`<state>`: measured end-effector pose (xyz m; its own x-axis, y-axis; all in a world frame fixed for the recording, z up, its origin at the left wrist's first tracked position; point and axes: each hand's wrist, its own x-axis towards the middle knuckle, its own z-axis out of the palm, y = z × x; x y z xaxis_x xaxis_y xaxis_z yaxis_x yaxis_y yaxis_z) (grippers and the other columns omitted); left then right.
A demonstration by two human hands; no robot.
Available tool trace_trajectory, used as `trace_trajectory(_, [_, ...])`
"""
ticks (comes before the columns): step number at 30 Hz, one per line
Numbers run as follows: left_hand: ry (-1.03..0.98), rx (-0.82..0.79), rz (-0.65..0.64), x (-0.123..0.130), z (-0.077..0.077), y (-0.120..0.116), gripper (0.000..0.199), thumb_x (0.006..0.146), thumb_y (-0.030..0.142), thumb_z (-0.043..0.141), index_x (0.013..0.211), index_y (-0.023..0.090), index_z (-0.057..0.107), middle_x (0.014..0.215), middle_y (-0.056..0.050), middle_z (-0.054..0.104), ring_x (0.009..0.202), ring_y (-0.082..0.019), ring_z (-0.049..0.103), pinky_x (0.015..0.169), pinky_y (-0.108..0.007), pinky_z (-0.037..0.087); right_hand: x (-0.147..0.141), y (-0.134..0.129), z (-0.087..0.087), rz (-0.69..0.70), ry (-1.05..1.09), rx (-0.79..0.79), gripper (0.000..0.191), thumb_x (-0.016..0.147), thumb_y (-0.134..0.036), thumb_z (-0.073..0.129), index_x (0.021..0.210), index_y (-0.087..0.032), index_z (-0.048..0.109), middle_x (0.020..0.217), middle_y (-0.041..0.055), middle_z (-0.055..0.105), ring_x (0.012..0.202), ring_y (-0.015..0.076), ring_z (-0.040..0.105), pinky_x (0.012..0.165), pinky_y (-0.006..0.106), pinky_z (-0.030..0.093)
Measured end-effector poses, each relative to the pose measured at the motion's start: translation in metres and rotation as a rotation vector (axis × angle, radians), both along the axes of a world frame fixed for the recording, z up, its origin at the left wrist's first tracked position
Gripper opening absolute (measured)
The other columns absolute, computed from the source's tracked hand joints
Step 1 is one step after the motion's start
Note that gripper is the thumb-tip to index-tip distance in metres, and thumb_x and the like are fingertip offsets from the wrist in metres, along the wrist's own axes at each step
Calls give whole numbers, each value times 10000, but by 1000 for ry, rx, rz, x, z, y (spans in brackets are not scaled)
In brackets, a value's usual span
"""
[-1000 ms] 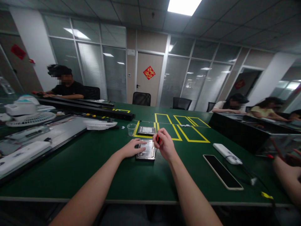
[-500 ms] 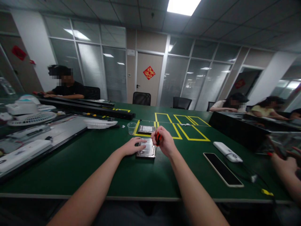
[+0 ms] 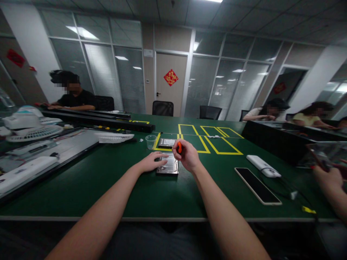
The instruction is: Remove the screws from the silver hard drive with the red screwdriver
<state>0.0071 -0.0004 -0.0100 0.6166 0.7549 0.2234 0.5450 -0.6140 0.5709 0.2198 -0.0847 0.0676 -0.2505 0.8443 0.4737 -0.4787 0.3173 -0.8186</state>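
A silver hard drive (image 3: pixel 170 168) lies flat on the green worktop (image 3: pixel 173 202), directly in front of the person. The left hand (image 3: pixel 150 161) rests at its left side, fingers somewhat spread and laid over its upper face. The right hand (image 3: pixel 189 156), at the drive's upper right corner, is curled round an orange-and-black tool (image 3: pixel 179 147); whether its tip touches the drive cannot be made out. Just beyond lies a second drive (image 3: pixel 166 143) inside a yellow tape outline (image 3: pixel 229 154), with a clear plastic cup (image 3: pixel 150 142) beside it on the left. Well to the right are a phone (image 3: pixel 257 186) and a white device (image 3: pixel 263 166) with a dark cable. At the far right edge, another person's hand (image 3: pixel 329 177) shows.
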Motion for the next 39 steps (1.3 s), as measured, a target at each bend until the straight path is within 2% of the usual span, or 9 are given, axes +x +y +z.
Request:
trace_trajectory(6, [-15,33,-8,1,-3,3,597,911,693,559,1373,320,633,1485,-53,529,1358,-315,476,1185,-468,299,1,-2,-1,-59,6,48,170,898,-303,580,785,-210,494,687,6,690,462,118,545,447,223,381])
trace_trajectory(11, [-4,22,1,1,-2,1,586,916,704,546,1377,351,625,1488,-46,521,1372,-314,463,1187,-474,290,1,-2,1,-32,18,38,115,895,-299,584,848,-215,521,658,-16,664,379,81,406,395,202,271])
trace_trajectory(14, [13,7,20,0,-1,0,597,906,720,548,1381,366,618,1489,-52,514,1379,-322,452,1182,-483,295,2,-1,1,-27,17,37,199,932,-362,536,876,-183,602,621,-12,617,394,72,365,412,207,263])
trace_trajectory(17, [19,-6,30,0,0,0,620,899,734,544,1389,361,613,1506,-57,496,1393,-330,434,1186,-484,286,2,-1,0,-32,28,23,277,946,-388,496,839,-168,627,612,-5,597,413,79,384,422,216,283])
trace_trajectory(23, [3,-5,0,-1,0,-1,628,906,732,534,1397,347,608,1504,-54,504,1385,-319,448,1189,-466,285,3,-2,0,-136,-25,34,193,912,-335,581,786,-190,553,693,13,669,509,112,545,486,225,396])
trace_trajectory(28, [4,-4,7,0,0,-1,632,900,743,534,1392,354,611,1493,-65,507,1387,-331,441,1186,-483,285,3,-3,0,-106,-13,21,158,905,-310,593,833,-225,481,707,-15,679,416,87,441,419,209,315])
trace_trajectory(30, [-4,-12,2,0,0,-1,637,897,748,532,1391,353,612,1493,-61,507,1385,-335,442,1182,-480,293,2,-3,1,-99,-4,12,142,914,-336,577,863,-220,516,674,-18,657,404,79,388,412,206,281])
trace_trajectory(33, [-15,-31,4,0,1,-2,635,896,746,537,1388,353,614,1497,-54,504,1377,-335,450,1178,-474,301,2,-3,1,-75,16,9,240,950,-396,503,873,-187,592,645,-2,623,416,81,369,422,216,279])
trace_trajectory(39, [-16,-12,-3,0,0,-1,607,911,718,542,1380,341,625,1482,-48,523,1380,-317,448,1187,-453,290,2,-2,-1,-104,0,29,204,929,-353,551,815,-186,579,654,1,630,472,107,501,450,223,346])
